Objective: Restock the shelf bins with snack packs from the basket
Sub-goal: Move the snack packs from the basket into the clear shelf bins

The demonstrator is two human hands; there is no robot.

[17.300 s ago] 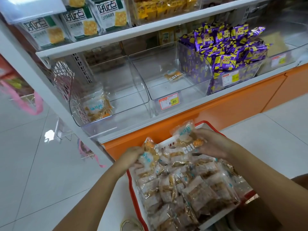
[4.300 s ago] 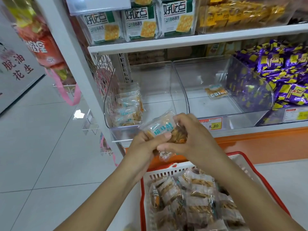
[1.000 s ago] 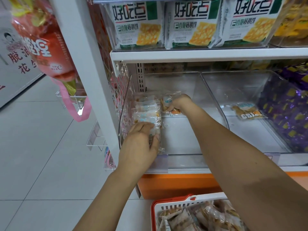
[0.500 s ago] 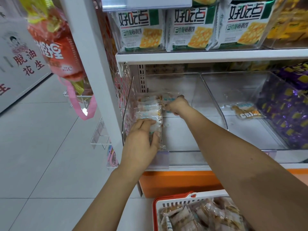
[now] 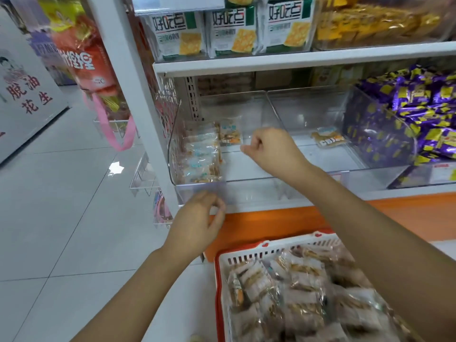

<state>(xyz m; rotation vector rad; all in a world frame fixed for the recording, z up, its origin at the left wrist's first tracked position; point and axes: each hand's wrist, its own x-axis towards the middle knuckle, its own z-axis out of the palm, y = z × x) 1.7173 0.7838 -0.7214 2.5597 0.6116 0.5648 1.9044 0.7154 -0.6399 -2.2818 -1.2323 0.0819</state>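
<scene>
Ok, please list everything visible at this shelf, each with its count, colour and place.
left bin: one, clear, lower shelf, leftmost.
row of packs: several, clear with blue print, along its left wall.
upright pack: one, same kind, at the back beside the row.
middle bin: one, clear, holds one lying pack.
purple packs: many, purple and yellow, right bin.
cracker packs: three, white and green, upper shelf.
basket: one, red rim, white wall, below the shelf.
basket packs: many, clear, fill the basket.
hanging bag: one, red-orange, left of the shelf.
left hand: loosely curled, empty, before the left bin's front.
right hand: fingers curled, nothing seen inside, over the left bin.
</scene>
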